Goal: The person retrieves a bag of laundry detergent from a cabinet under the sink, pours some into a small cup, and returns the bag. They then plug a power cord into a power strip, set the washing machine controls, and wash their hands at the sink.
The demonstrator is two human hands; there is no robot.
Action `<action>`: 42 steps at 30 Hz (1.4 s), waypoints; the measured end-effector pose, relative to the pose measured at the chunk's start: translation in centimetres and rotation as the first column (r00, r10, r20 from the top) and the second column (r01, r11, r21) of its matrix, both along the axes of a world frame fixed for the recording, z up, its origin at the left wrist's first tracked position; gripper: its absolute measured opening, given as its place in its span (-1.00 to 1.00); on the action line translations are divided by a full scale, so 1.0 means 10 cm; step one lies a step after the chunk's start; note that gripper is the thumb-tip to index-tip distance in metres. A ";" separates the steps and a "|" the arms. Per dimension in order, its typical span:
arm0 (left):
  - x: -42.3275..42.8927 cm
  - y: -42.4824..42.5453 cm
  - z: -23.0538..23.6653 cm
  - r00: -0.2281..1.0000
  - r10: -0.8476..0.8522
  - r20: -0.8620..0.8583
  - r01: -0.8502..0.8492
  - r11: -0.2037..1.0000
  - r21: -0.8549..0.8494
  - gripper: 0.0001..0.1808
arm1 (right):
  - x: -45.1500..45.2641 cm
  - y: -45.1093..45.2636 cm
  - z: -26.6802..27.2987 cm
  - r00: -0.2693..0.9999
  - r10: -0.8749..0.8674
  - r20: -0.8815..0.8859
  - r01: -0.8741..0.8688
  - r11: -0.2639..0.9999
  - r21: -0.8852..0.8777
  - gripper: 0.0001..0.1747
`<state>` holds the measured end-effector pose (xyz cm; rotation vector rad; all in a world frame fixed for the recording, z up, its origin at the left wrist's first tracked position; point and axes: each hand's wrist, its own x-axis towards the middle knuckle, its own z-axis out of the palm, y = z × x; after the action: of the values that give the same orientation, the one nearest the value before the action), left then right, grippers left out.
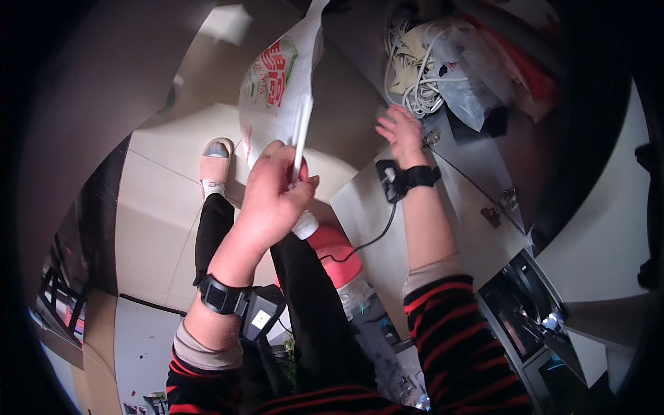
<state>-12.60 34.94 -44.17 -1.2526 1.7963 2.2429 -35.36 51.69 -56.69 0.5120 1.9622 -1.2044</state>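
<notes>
My left hand (275, 194) grips a white plastic bag (272, 88) printed in red and green, which extends up and away over the floor. A slim white rod-like piece (303, 127) runs along the bag's right side into the same grip. Below that hand shows a white cylindrical end (305, 225), like a cap; whether it belongs to the held thing cannot be told. My right hand (402, 132), slightly blurred, is raised with fingers apart and holds nothing. It is nearest to a coiled bundle of white cable (423, 98). Both wrists wear black strapped devices.
Clear plastic bags (474, 88) lie beside the cable at the upper right. A pale flat panel (373, 218) stands under my right forearm, by a red rounded object (340, 257). A slippered foot (215, 161) rests on the tiled floor (155, 218). A thin black cord (381, 233) hangs from my right wrist device.
</notes>
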 end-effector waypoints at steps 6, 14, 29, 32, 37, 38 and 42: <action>-0.24 0.06 -0.23 0.999 0.008 0.047 -0.010 0.999 0.031 -0.81 | -1.00 0.31 -0.43 0.981 -0.167 -0.097 0.164 0.986 -0.039 -0.35; -0.34 -0.05 -0.34 0.995 -0.099 -0.001 0.099 0.995 -0.004 -0.89 | -1.56 0.20 -0.77 0.914 -0.390 0.110 0.405 0.873 -0.272 -0.44; -0.15 -0.22 -0.44 0.996 0.089 0.021 -0.091 0.982 0.168 -0.84 | -0.10 0.80 -0.62 0.198 0.837 -0.510 -0.849 0.407 0.337 -0.81; -0.11 -0.23 -0.46 0.998 0.056 0.028 -0.059 0.990 0.130 -0.84 | 0.45 0.94 -0.45 -0.002 0.997 0.071 -0.859 -0.038 0.510 -0.85; -0.08 -0.27 -0.47 0.995 0.102 0.005 -0.101 0.981 0.166 -0.85 | 0.63 1.37 -0.27 -0.059 0.998 -0.032 -0.838 -0.032 0.545 -0.75; -0.08 -0.27 -0.46 0.996 0.093 0.003 -0.092 0.984 0.153 -0.85 | 0.58 1.45 -0.28 0.024 0.995 -0.097 -0.866 0.070 0.495 -0.68; -0.05 -0.29 -0.45 0.996 0.080 0.038 -0.085 0.984 0.155 -0.86 | -0.37 1.36 -0.83 0.218 0.843 -0.491 -0.616 0.509 0.601 -0.55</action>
<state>-13.15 32.07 -48.64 -1.3474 1.5509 2.3385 -39.07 65.24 -64.95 -0.9900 2.5677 -0.4389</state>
